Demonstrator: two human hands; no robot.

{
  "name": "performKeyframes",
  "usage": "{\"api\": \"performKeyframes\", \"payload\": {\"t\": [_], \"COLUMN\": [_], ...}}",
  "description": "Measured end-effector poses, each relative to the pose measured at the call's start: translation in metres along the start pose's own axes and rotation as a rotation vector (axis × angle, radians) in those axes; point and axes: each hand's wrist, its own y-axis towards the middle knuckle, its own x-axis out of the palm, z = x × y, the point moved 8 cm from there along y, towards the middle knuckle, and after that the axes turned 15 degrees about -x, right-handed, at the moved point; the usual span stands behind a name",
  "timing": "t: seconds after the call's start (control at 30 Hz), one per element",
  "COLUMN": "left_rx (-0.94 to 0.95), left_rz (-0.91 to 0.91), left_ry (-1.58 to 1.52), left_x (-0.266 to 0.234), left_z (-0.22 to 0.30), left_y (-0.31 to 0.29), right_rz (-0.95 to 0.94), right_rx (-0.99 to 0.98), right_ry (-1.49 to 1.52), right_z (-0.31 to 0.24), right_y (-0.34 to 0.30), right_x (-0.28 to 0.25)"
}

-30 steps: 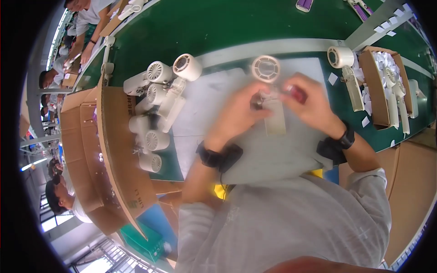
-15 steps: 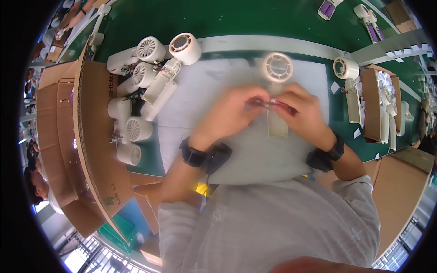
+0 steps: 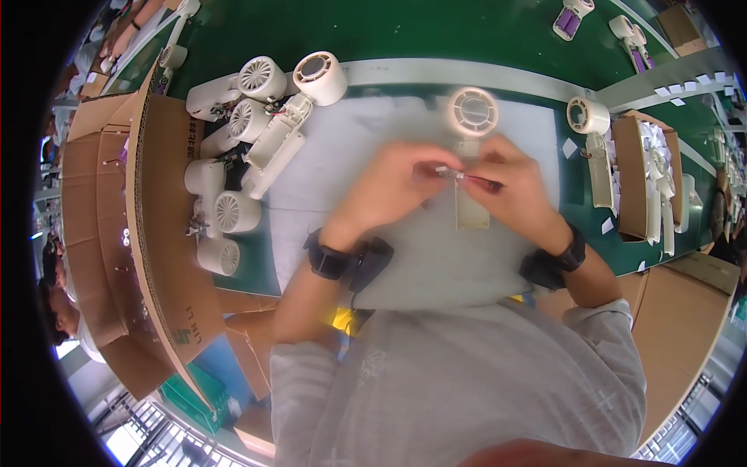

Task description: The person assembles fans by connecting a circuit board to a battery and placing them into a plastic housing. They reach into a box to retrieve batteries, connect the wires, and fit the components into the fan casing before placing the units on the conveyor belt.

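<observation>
Cream fan unit (image 3: pixel 473 212) lies on the white sheet (image 3: pixel 334 152), beneath the hands. Left hand (image 3: pixel 393 187) pinches a small whitish part (image 3: pixel 443 170); right hand (image 3: pixel 513 185) grips a red piece (image 3: pixel 484 183). Risk: misaligned pinching could slip, straining either.

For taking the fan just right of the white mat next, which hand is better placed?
Probably right: the right hand is nearer the fan; the left hand lies farther away. Both hands look occupied.

Wide fisheye head view, downward onto the green bench (image 3: pixel 467 39) from close above
</observation>
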Motion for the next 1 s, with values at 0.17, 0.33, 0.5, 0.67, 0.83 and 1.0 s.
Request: {"api": "performKeyframes", "payload": {"t": [0.17, 0.33, 0.5, 0.67, 0.83, 1.0], "left_rx": [0.271, 0.21, 0.141, 0.043, 0.175, 0.04], "left_rz": [0.154, 0.046, 0.038, 0.035, 0.044, 0.066], "left_ry": [0.227, 0.239, 0.057, -0.021, 0.074, 0.038], "left_x": [-0.003, 0.002, 0.006, 0.002, 0.004, 0.002], "left_z": [0.013, 0.016, 0.015, 0.002, 0.016, 0.003], "left_y": [-0.007, -0.007, -0.008, -0.003, -0.011, -0.006], "right_rz": [0.008, -0.007, -0.014, -0.043, -0.026, -0.035], "right_rx": [-0.026, -0.05, -0.058, -0.093, -0.181, -0.178], "right_ry": [-0.01, -0.047, -0.051, -0.012, -0.052, -0.105], "right_z": [0.001, -0.002, -0.002, -0.008, -0.018, -0.021], "right_y": [-0.002, -0.002, -0.003, -0.001, -0.003, -0.004], "right_x": [0.003, 0.002, 0.003, 0.001, 0.002, 0.007]}}
